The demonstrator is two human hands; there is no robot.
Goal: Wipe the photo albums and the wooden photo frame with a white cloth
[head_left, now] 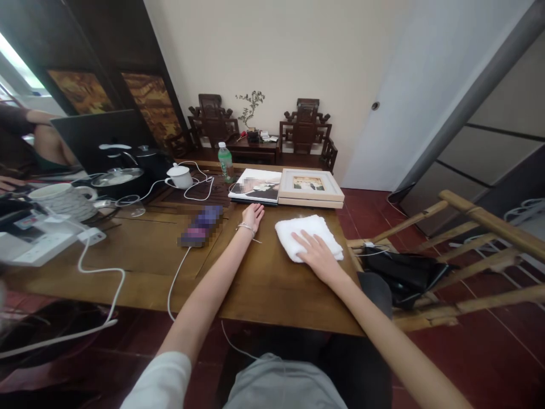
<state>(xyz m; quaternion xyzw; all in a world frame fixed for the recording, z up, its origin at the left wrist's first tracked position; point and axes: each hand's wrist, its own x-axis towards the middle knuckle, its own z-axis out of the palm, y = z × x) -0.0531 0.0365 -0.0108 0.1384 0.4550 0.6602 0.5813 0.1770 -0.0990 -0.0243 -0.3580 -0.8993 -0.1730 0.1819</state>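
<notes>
Cloth point(313, 223), white and folded, lies on the wooden table point(264, 292), and look, my right hand point(315, 251) is right on top of it! From where I sit, far off, I see that hand laid over its near side, fingers a little apart, spread across the fabric rather than clamped around it. Left of the cloth, my left hand point(252, 216) rests at the tabletop, fingers stretched out close together, unclosed and holding nothing, a bracelet point(246, 227) circling the wrist. Just beyond the cloth sits a pale picture frame point(309, 183), and beyond it to the left comes a book point(258, 184) with a photo cover, then a green-labelled bottle point(225, 162) farther back. Well left of the cloth, past my left forearm, I spot a pixelated phone-like device point(201, 227). Over to the cloth's right, off the table, a black bag point(398, 272) lies by bamboo rails point(489, 225).
</notes>
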